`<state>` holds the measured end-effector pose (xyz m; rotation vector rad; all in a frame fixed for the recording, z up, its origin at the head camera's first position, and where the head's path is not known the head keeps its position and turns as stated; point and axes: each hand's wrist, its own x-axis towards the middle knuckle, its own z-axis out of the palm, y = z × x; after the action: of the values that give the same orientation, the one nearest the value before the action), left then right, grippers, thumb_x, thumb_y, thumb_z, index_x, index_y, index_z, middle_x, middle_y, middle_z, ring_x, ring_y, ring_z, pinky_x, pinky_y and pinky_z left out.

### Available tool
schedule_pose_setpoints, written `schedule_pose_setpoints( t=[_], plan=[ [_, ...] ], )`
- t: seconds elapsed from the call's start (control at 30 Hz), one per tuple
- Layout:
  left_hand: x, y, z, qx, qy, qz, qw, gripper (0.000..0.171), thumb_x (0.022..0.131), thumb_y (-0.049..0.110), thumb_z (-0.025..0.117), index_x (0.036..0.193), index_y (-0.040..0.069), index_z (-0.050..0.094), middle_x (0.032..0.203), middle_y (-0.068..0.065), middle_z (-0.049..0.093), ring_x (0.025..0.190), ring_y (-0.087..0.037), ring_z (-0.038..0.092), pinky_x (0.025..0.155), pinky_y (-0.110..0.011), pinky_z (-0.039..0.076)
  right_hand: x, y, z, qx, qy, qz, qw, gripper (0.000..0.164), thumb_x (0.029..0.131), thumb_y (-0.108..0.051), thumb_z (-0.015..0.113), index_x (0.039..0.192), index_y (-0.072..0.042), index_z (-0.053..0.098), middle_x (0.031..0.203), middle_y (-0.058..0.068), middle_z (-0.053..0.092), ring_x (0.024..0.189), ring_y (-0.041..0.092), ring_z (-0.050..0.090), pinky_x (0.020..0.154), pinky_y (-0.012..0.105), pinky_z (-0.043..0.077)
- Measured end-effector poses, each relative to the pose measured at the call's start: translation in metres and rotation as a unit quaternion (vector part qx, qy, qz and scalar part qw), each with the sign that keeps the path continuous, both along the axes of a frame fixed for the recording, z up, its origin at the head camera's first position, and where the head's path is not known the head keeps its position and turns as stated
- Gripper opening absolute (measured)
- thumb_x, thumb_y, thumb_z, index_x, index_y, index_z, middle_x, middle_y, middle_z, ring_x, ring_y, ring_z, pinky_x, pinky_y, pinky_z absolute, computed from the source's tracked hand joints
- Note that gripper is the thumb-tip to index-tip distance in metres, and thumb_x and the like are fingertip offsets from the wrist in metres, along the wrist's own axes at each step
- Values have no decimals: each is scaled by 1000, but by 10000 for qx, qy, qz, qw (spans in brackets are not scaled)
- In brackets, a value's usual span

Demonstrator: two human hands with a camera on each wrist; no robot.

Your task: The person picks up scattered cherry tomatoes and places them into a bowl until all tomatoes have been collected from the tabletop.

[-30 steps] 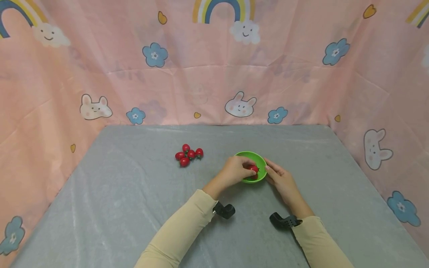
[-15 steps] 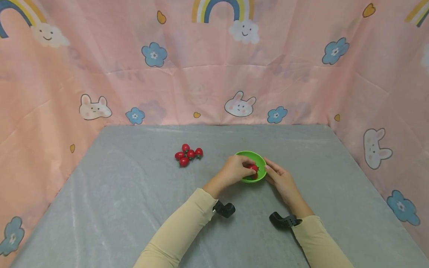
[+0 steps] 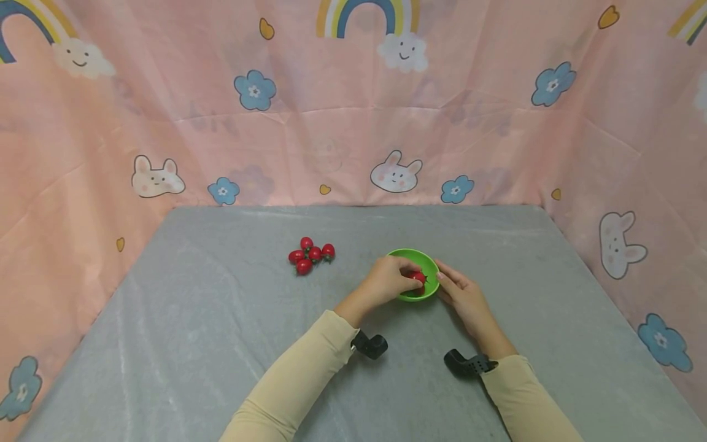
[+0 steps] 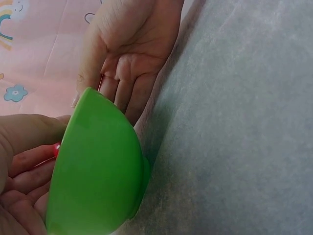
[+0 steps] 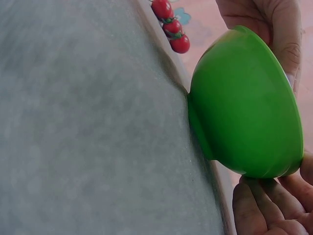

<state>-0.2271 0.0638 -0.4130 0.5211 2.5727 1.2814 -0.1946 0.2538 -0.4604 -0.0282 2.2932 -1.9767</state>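
A small green bowl (image 3: pixel 429 266) stands on the grey cloth, right of the middle in the head view. Reaching over its near left rim, my left hand (image 3: pixel 388 277) pinches a red cherry tomato (image 3: pixel 418 278) low inside the bowl. Another bit of red shows just beneath that tomato. My right hand (image 3: pixel 465 301) holds the bowl's right side, thumb at the rim and fingers against the outer wall, as the right wrist view shows of the fingers (image 5: pixel 266 200). In both wrist views the bowl wall (image 4: pixel 98 161) hides its contents, apart from a speck of red by the left fingers.
Several cherry tomatoes (image 3: pixel 304 266) with green stems lie in a loose cluster left of the bowl. Grey cloth (image 3: pixel 221 331) covers the table. A pink patterned curtain (image 3: pixel 298 147) hangs along the back and both sides. Each wrist carries a black camera mount (image 3: pixel 370 346).
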Motion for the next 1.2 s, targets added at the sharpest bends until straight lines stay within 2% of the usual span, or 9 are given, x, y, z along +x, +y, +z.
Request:
schedule_pose_setpoints(
  t=[0.83,1.2],
  plan=[
    [1,3,0,-31,-63,49,10000,31,88,23,76,118,12,74,110,0,76,99,-9,67,79,-19,52,0,0,1,-124,-56,35,9999,60,105,-36,49,154,-5,34,159,15,36,107,-21,53,90,8,48],
    [1,5,0,97,-122,52,9999,33,89,22,76,120,12,72,115,-1,75,105,-13,68,83,-22,54,0,0,1,-95,-69,34,9999,61,104,-37,49,153,-5,35,158,16,36,107,-21,54,90,8,48]
  ],
)
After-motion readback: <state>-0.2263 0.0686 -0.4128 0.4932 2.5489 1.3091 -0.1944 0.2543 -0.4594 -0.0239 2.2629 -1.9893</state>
